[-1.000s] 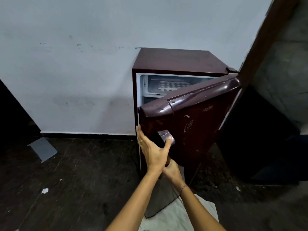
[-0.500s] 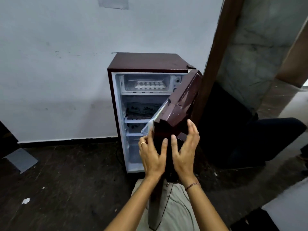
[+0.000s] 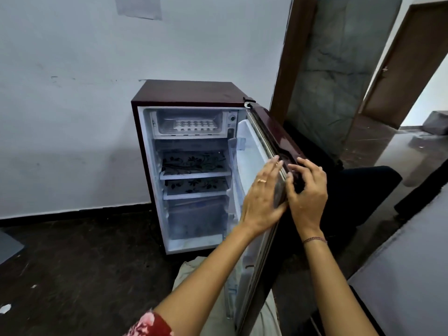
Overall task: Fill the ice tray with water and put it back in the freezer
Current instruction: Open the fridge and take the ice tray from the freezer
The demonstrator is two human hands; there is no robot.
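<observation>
Two hands meet at the free edge of the one fridge door (image 3: pixel 272 132), right of centre in the frame. The left hand (image 3: pixel 264 197) lies flat, fingers straight, pressed against the door's inner side. It wears one ring (image 3: pixel 261 180). The right hand (image 3: pixel 308 192) curls its fingers over the dark outer face and its thumb sits at the edge, so it grips the door. One thin bracelet (image 3: pixel 314 239) circles that wrist.

The door stands wide open to the right, hinged at the top right corner of the single maroon fridge (image 3: pixel 184 90). Its outer face is close to a dark shape behind it, which I cannot make out. Just beyond rises one brown door frame (image 3: pixel 291 57).

Inside, the freezer compartment (image 3: pixel 162 122) fills the top, and one white ice tray (image 3: pixel 194 124) lies flat in it, in the upper centre of the frame. Its front edge is near the compartment's open mouth. Whether it holds water cannot be told. Below it sit two patterned shelves (image 3: pixel 194 175) and one clear drawer (image 3: pixel 196 219).

The fridge backs against a pale wall (image 3: pixel 72 93) bearing one sheet of paper (image 3: pixel 138 6). The dark floor (image 3: pixel 72 258) lies open across the lower left, with two small pale scraps (image 3: pixel 6 308) near the frame's left edge.
</observation>
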